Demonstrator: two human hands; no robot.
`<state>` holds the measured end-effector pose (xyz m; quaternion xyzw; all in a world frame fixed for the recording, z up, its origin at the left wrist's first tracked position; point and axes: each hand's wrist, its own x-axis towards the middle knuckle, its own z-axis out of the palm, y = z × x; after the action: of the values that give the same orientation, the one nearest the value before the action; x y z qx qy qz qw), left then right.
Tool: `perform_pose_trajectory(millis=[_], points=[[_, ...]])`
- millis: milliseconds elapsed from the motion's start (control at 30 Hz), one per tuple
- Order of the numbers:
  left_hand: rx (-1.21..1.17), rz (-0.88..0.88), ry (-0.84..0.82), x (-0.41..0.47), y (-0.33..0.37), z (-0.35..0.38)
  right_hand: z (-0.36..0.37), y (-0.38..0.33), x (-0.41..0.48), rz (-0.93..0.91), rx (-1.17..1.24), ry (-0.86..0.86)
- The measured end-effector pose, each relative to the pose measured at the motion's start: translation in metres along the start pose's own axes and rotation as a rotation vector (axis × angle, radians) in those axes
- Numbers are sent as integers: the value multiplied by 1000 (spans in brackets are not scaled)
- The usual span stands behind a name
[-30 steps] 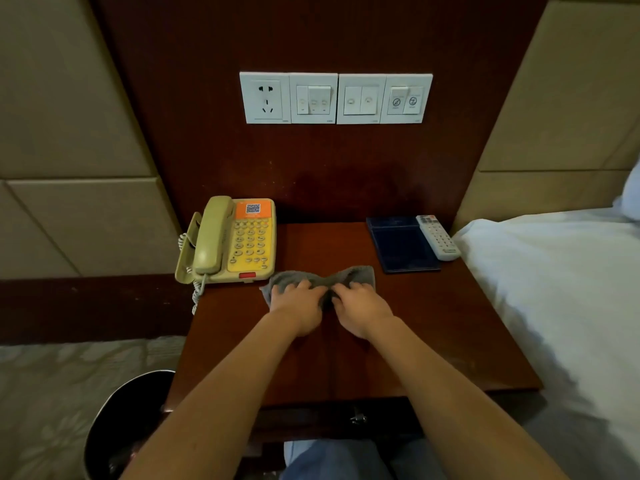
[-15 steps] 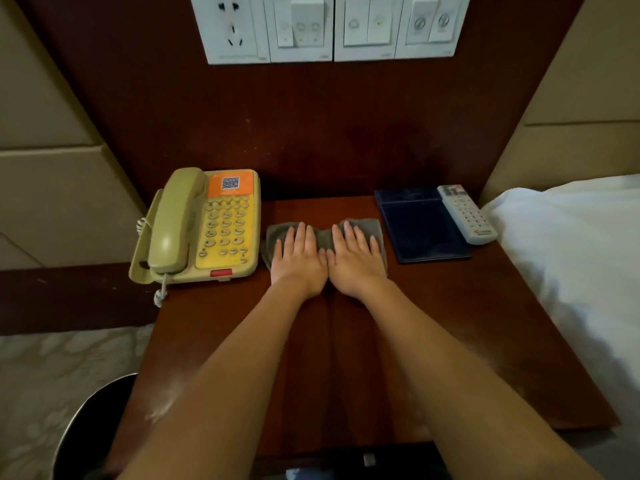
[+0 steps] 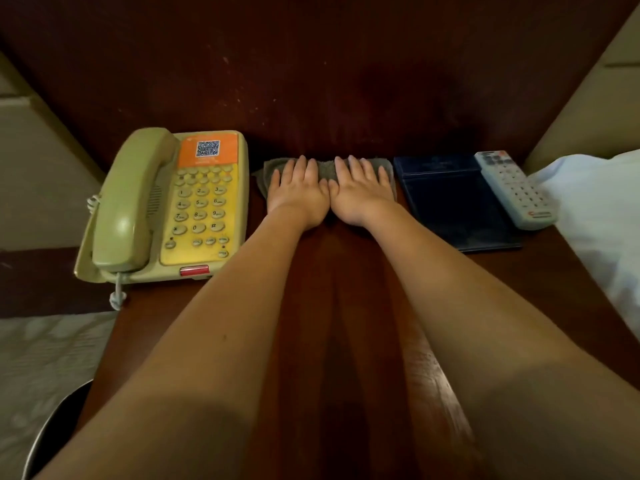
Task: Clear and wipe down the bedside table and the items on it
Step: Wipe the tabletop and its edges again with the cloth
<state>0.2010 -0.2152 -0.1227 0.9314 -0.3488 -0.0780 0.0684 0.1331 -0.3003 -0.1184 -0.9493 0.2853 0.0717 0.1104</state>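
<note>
A grey cloth (image 3: 325, 169) lies at the back of the dark wooden bedside table (image 3: 346, 306), close to the wall panel. My left hand (image 3: 298, 194) and my right hand (image 3: 360, 194) press flat on it side by side, fingers straight, thumbs touching. A yellow-green corded telephone (image 3: 166, 206) with an orange label stands to the left of the cloth. To the right lies a dark blue tray (image 3: 453, 202), and a white remote control (image 3: 516, 188) rests on its right edge.
White bedding (image 3: 602, 216) borders the table on the right. A dark round bin (image 3: 52, 431) stands on the patterned carpet at the lower left. The dark wood wall panel (image 3: 311, 81) rises right behind the table.
Both hands went from gripping the cloth with curled fingers to lying flat on it, and pushed it from mid-table back toward the wall. The camera has leaned in closer.
</note>
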Motion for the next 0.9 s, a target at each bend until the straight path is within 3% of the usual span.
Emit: perform_pose_trajectory(millis=[600, 900], points=[[5, 36, -27, -190, -15, 13, 40, -33, -180, 2, 19, -63], [18, -17, -54, -250, -99, 4, 59, -116, -225, -102, 14, -96]])
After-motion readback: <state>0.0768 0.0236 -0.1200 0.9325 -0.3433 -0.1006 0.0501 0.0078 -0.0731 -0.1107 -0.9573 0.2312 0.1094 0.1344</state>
